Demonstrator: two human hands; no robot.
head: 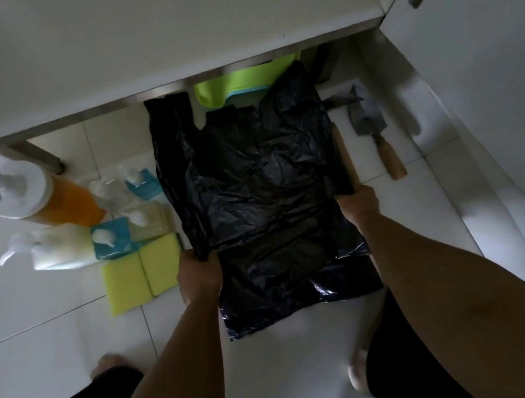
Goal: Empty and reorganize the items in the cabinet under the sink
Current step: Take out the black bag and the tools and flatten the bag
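A black plastic bag (262, 185) is spread flat in front of me, above the white tiled floor. My left hand (198, 272) grips its left edge, fingers curled round the bunched plastic. Its right edge is held by my right hand (357, 200), whose fingers are hidden behind the bag. On the floor to the left stand a large orange pump bottle (45, 197), a pale yellow pump bottle (54, 247), several small blue and clear soap dispensers (111, 236) and two yellow sponges (143, 274).
A green tub (234, 82) lies under the cabinet's bottom edge (166, 86), behind the bag. A trowel with a wooden handle (377, 134) lies on the floor at right, and another wooden handle (346, 157) shows beside the bag. An open cabinet door (491, 56) stands at right.
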